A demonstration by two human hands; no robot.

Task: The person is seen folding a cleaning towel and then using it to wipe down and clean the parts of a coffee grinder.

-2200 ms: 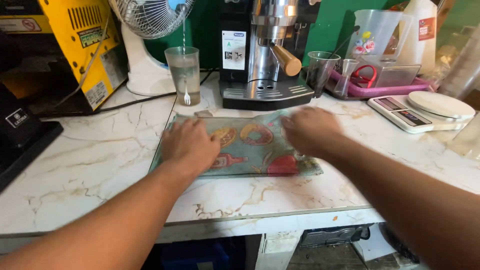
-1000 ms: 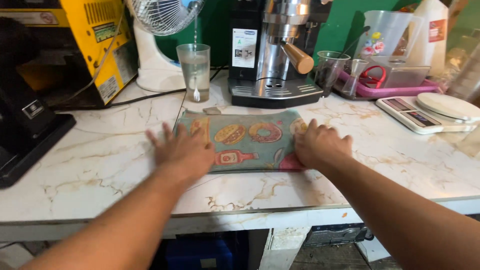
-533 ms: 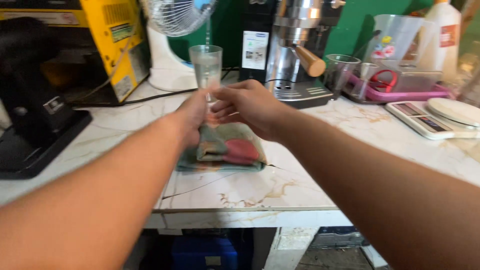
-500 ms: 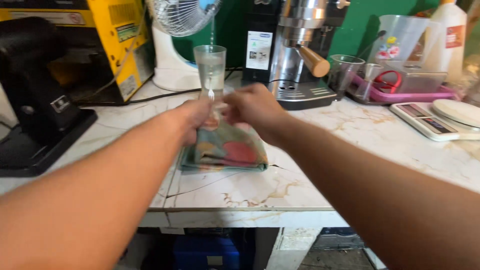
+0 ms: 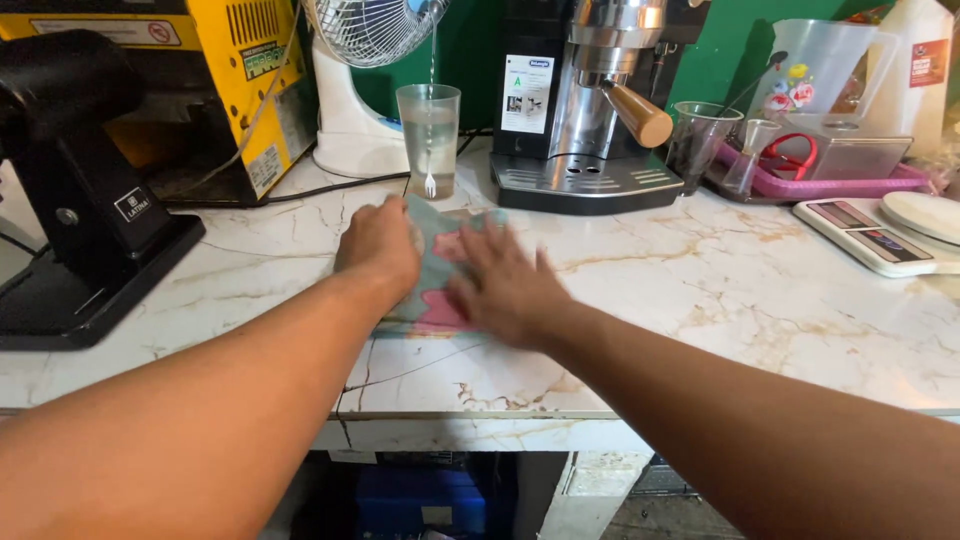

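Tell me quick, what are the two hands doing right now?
Left hand: lies flat on the folded cloth, gripping nothing.
Right hand: open, fingers spread, pressing on the cloth; it is blurred.

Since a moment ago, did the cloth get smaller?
Yes. The cloth was spread wide before; now it lies folded under both hands, a small pad in front of the glass.

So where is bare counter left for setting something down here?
Bare marble lies right of the folded cloth up to the scale, and left between the left hand and black grinder. The back edge is crowded.
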